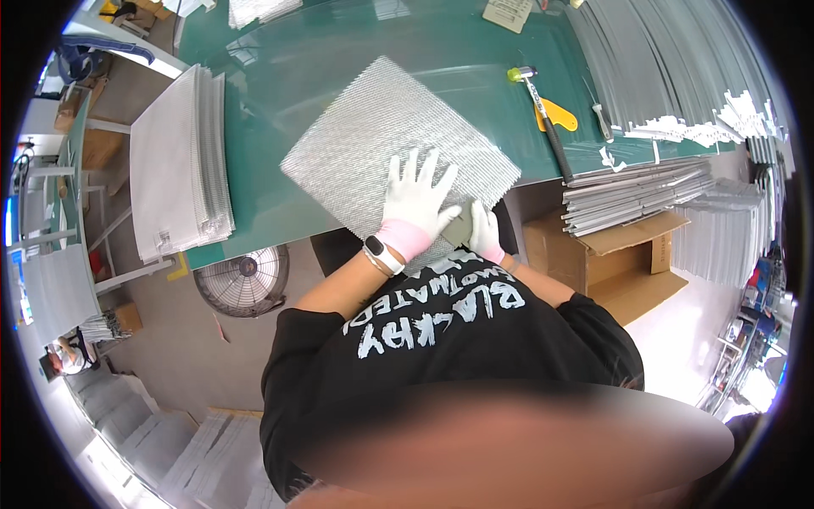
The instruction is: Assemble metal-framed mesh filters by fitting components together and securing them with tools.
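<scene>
A silver ribbed mesh panel (365,127) lies at a slant on the green tabletop, its near corner reaching over the front edge toward my body. My left hand (415,199), in a white glove with a pink cuff, presses flat on the panel with its fingers spread. At the panel's near right side, my gloved right hand (486,235) has its fingers held together against a small grey-green plate (459,227). This plate rests over the panel between my two hands. The underside of the right hand's grip is hidden.
A mallet (547,119) lies over a yellow scraper (558,115), with a screwdriver (603,123) beside them. Stacked mesh panels (174,161) stand left; long grey strips (670,59) fill the right. Below are a floor fan (243,280) and an open cardboard box (623,276).
</scene>
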Tool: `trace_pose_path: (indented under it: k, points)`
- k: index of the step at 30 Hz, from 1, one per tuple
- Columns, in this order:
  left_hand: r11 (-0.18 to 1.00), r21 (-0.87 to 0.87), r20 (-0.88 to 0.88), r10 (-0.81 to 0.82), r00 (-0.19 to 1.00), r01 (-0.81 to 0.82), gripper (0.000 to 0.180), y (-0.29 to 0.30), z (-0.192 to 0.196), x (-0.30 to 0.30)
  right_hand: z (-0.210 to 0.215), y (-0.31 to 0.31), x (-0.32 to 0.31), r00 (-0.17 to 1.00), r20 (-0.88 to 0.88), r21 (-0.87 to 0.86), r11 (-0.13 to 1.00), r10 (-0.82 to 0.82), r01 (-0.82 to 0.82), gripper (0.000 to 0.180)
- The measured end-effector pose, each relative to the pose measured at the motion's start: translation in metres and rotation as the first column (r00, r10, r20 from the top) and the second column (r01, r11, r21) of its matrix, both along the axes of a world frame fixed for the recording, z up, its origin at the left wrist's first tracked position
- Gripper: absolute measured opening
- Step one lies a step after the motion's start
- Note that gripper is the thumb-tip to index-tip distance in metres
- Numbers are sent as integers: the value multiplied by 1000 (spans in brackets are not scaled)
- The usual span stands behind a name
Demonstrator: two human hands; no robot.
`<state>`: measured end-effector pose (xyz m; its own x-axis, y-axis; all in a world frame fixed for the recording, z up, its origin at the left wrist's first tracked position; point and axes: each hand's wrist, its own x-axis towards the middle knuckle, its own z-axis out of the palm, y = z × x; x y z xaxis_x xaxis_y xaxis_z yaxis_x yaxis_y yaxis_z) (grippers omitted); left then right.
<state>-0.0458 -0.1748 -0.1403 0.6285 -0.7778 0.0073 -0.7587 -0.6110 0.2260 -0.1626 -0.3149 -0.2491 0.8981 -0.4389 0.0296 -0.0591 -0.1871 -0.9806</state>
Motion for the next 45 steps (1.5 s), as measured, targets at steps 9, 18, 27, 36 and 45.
trace_pose_path:
  k: [9, 18, 27, 36, 45]
  points:
    - [998, -29, -50, 51, 997, -52, 59, 4, 1, -4, 31, 4, 3, 979, -200, 458, 887, 39, 58, 19]
    - [995, 90, 42, 34, 999, -38, 59, 2, -1, 3, 15, 4, 21, 913, -287, 729, 685, 290, 11, 35]
    - [997, -56, 284, -33, 958, 51, 52, 26, 25, 70, 45, -157, 20, 490, -866, -449, 577, -94, -682, 27]
    - [781, -473, -285, -574, 768, 408, 38, -3, -49, -37, -11, -274, -20, 556, -824, -554, 367, -110, -747, 26]
    - [863, -483, -543, -427, 723, 147, 32, 27, -100, -56, 10, -261, -20, 430, -881, -473, 418, -198, -776, 25]
